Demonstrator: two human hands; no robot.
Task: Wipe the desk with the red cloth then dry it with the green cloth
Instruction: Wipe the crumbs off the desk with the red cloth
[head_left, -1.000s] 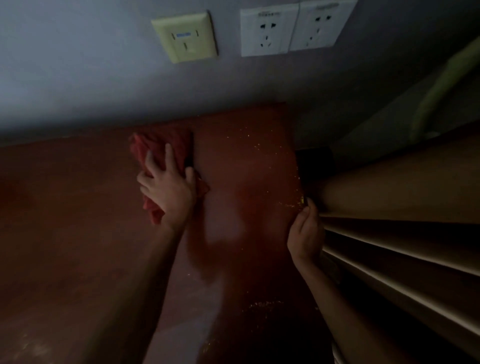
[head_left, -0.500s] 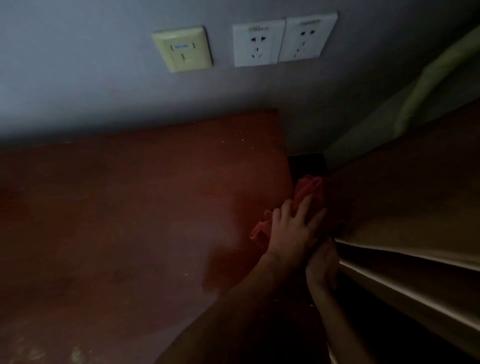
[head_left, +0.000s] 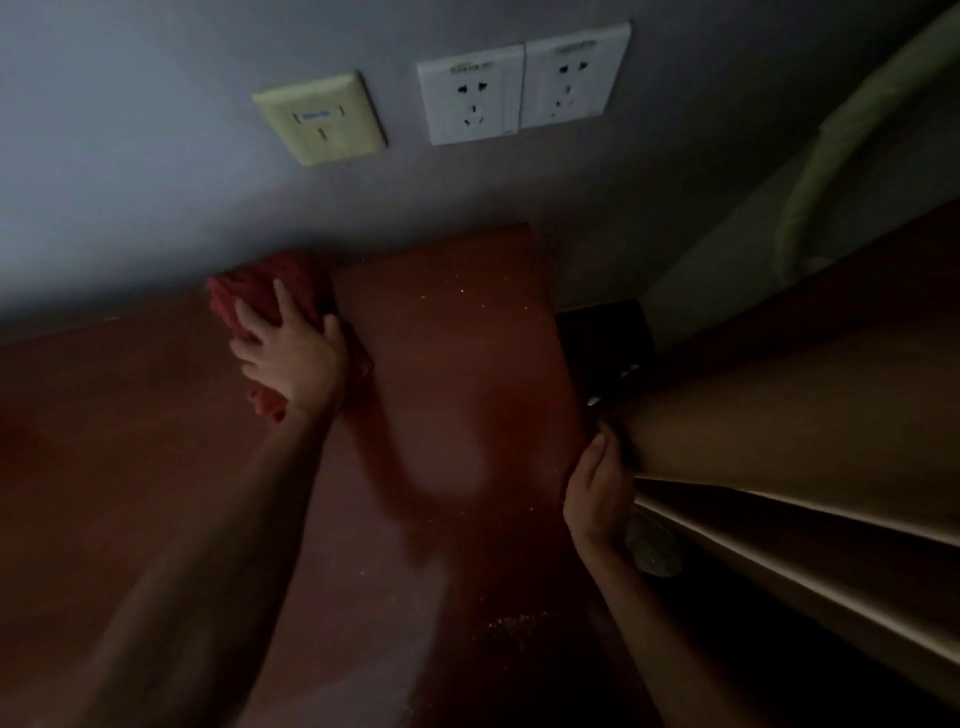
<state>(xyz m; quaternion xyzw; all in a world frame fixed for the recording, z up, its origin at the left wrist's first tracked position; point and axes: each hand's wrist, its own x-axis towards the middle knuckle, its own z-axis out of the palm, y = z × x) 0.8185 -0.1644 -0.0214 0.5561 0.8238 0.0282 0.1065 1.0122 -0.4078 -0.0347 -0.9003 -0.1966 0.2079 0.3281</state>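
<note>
Red cloth (head_left: 270, 301) half covered by the left hand (head_left: 293, 358). Tabletop (head_left: 457, 374) cut off left and below. Right hand (head_left: 597, 493) fingertips lost in shadow; dim object (head_left: 652, 545) beside it unidentifiable.

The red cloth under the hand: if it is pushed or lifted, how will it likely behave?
The red cloth looks bunched and wrinkled under the left hand, so it is probably floppy and would droop when lifted. Pushed flat on the desk, it likely slides and folds, not rolls.

The table (head_left: 457, 395) lay bare between the left hand (head_left: 293, 358) and right hand (head_left: 597, 493); the wall (head_left: 156, 182) closed its far edge, wooden furniture (head_left: 779, 426) its right.
</note>
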